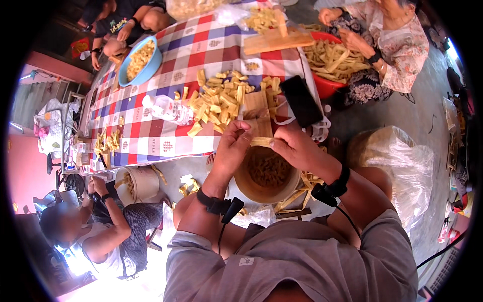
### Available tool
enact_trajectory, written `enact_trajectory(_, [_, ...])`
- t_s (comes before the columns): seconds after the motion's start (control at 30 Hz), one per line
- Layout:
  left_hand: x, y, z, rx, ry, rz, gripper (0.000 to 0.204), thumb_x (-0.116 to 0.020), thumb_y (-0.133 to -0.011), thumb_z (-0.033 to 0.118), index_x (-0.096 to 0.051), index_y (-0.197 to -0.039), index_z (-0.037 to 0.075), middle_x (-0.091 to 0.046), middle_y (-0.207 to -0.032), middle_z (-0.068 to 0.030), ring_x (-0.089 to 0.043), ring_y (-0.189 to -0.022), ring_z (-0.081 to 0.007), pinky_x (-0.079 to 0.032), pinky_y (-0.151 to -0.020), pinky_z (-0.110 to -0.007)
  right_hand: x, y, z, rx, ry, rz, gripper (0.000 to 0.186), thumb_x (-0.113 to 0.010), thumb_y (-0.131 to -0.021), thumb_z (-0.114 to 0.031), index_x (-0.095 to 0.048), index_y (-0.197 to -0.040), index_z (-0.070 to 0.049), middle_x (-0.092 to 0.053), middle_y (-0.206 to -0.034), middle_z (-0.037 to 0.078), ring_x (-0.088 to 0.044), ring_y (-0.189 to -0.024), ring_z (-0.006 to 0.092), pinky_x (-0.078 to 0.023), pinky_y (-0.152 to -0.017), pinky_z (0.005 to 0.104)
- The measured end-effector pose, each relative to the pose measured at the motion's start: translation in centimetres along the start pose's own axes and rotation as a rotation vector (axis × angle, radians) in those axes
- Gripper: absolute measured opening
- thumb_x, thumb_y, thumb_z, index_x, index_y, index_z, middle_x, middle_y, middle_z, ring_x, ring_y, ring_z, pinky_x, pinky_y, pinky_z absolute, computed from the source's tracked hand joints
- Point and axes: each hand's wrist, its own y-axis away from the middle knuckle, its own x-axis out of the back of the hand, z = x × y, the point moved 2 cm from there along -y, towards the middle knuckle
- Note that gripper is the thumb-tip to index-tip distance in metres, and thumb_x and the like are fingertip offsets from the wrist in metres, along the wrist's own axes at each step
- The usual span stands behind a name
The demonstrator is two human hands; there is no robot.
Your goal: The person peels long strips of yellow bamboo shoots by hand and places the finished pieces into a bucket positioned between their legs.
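Observation:
A short pale yellow strip [261,141] is stretched between my two hands, over a round bucket [245,187] of brownish-yellow pieces. The left end of the strip meets the curled fingers of my left hand [234,146]. My right hand [298,147] pinches its other end between thumb and fingers. Just beyond my hands, a wooden board [257,113] lies at the table's edge. A loose heap of yellow pieces [221,98] surrounds its left side. What kind of food the strips are, I cannot tell.
A black phone [301,100] and a clear plastic bottle [168,109] lie on the checked tablecloth [188,55]. Co-workers sit around with a blue basin [151,67], a red tub [324,86] and a white bucket [146,183]. A plastic-wrapped sack [397,161] stands at my right.

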Motion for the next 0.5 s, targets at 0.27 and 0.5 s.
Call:
enact_trajectory(0.27, [0.2,-1.0,-1.2,-0.096,0.016,0.047,0.006,-0.061,-0.094,0.011,-0.056,-0.097,0.011,-0.052,-0.076,0.0063,-0.044,-0.062,-0.0027,-0.035,-0.056,-0.02,-0.3,-1.8,0.8,0.013,0.045,0.21,0.01,-0.06,-0.089,-0.012,-0.056,-0.094,-0.004,-0.065,-0.077,0.017,-0.065,-0.075,0.0371,-0.05,-0.064,0.0439])
enact_trajectory(0.5, [0.4,-1.7,-2.5,-0.089,-0.129,0.112,0.007,-0.061,-0.095,0.013,-0.056,-0.098,0.009,-0.055,-0.077,0.0052,-0.045,-0.062,-0.0029,-0.037,-0.054,-0.021,-1.1,-2.8,2.2,-0.022,0.146,0.267,0.007,-0.058,-0.089,-0.009,-0.055,-0.094,-0.006,-0.065,-0.077,0.017,-0.065,-0.076,0.0375,-0.05,-0.066,0.0465])
